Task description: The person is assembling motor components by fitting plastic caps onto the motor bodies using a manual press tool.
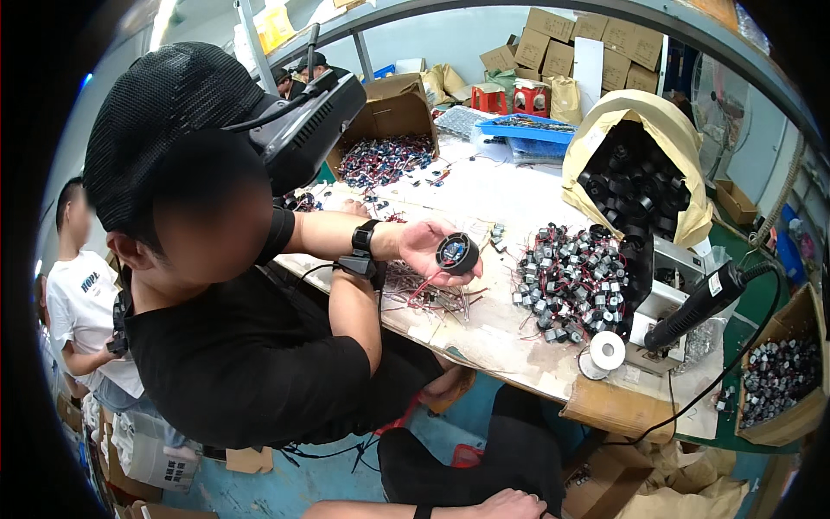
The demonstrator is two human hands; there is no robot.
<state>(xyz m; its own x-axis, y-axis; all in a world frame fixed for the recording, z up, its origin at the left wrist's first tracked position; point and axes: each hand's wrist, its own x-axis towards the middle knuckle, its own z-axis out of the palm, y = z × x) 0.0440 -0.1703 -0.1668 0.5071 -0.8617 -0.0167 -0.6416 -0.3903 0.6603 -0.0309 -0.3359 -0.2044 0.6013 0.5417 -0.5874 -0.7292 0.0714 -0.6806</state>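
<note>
My left hand (510, 504) lies low at the bottom edge, over my dark-trousered lap, with a black band at the wrist. Its fingers are mostly cut off by the frame, so whether they are apart or closed is unclear. My right hand is out of the picture. To the left, a co-worker in black leans over the bench. On that co-worker's open palm (415, 242) rests a round black part (456, 253) with an open face showing a small board and wires.
On the worktable (510, 195) lie a pile of small metal motors (571, 281), a sack of black round parts (640, 186), a box of wired pieces (385, 160) and a solder spool (603, 353). A black corded tool (696, 307) stands at right, near a motor carton (782, 376).
</note>
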